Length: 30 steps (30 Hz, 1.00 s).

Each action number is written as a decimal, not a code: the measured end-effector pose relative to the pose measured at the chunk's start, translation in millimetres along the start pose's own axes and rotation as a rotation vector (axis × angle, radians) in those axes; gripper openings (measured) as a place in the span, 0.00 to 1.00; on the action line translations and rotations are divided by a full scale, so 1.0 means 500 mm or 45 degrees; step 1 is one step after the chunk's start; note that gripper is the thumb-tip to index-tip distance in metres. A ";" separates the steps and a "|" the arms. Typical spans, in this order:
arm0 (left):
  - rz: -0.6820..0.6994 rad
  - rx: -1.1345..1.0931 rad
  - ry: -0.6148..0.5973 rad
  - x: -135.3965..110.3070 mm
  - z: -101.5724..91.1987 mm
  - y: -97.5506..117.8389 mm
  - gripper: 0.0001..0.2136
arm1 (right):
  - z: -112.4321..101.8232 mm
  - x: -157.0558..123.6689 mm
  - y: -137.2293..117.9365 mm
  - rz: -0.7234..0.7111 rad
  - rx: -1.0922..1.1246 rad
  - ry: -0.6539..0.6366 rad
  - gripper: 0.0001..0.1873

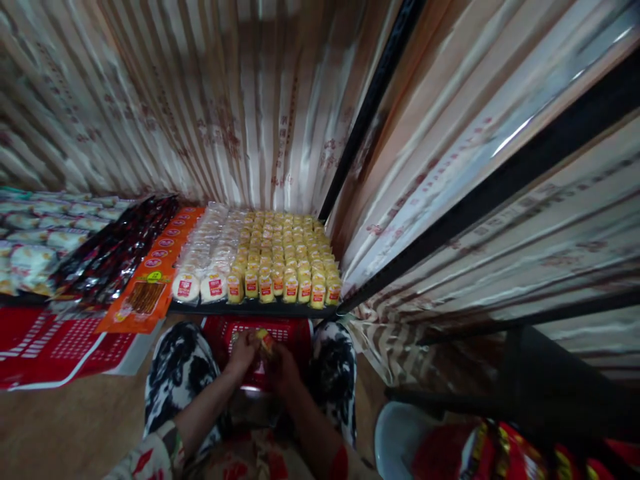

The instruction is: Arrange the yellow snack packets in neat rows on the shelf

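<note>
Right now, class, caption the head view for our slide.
Left hand and right hand hold a yellow snack packet over a red basket, facing rows of yellow packets.

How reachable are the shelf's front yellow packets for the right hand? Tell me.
Probably yes: the right hand hovers over the red basket, directly before the front yellow packets, with open space between. It does grip a small packet with the left hand.

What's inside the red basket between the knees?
The red basket shows only bare mesh at its far side. The left hand and right hand, holding a yellow packet, cover the rest, so anything there is hidden.
</note>
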State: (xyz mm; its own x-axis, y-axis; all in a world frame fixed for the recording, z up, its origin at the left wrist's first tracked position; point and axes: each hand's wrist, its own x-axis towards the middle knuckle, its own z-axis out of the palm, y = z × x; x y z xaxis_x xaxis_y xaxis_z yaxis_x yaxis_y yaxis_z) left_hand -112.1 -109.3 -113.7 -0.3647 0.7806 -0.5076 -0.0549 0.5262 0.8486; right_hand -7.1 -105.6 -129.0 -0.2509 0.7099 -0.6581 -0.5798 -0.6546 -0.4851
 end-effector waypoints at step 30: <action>0.616 0.008 0.047 -0.029 -0.001 0.161 0.14 | 0.063 -0.073 -0.106 -1.318 -1.676 0.368 0.23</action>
State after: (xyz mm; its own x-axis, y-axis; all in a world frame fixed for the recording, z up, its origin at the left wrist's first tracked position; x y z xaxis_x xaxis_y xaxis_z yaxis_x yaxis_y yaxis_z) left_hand -111.5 -78.2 -37.9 -0.3795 0.9239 -0.0495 0.1348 0.1082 0.9849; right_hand 8.5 -88.6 -61.0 0.0167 0.9768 0.2133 0.6272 0.1559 -0.7631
